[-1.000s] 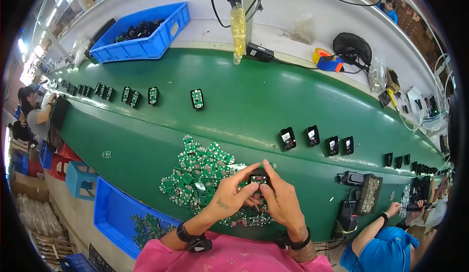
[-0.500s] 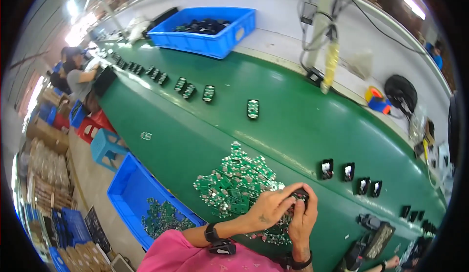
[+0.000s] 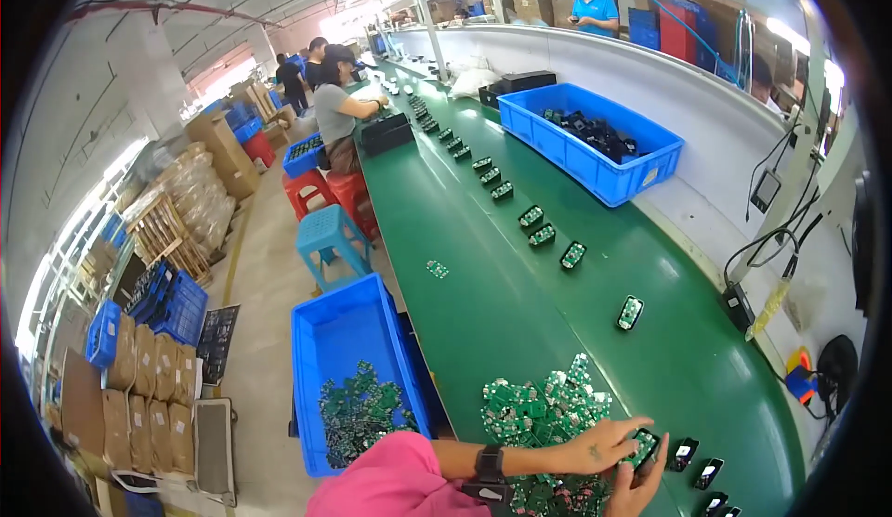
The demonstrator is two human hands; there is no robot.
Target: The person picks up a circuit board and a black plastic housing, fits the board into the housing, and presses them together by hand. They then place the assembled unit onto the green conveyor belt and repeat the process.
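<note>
Both my hands are at a small black plastic case [image 3: 657,445] with a green circuit board [image 3: 641,448] showing in its open face. My right hand [image 3: 636,493] cups the case from the near and right side, fingers along its edge. My left hand [image 3: 599,445] grips it from the left, index finger across the far end and thumb near the board. Beneath and beside my hands lies a loose pile of green circuit boards [image 3: 548,405]. Several black cases [image 3: 685,454] with pale inserts sit on the bench just right of my right hand.
On the green bench [image 3: 437,331], a line of board-filled cases [image 3: 573,255] runs away toward a seated co-worker [image 3: 336,113]. A blue bin [image 3: 595,159] of black parts stands at the back. Left of the bench are a blue bin [image 3: 339,331] holding circuit boards and a blue stool [image 3: 330,236].
My view has swung left, along the bench. The case in my hands, dark on its visible side before, now shows a green board; both hands still hold it.
</note>
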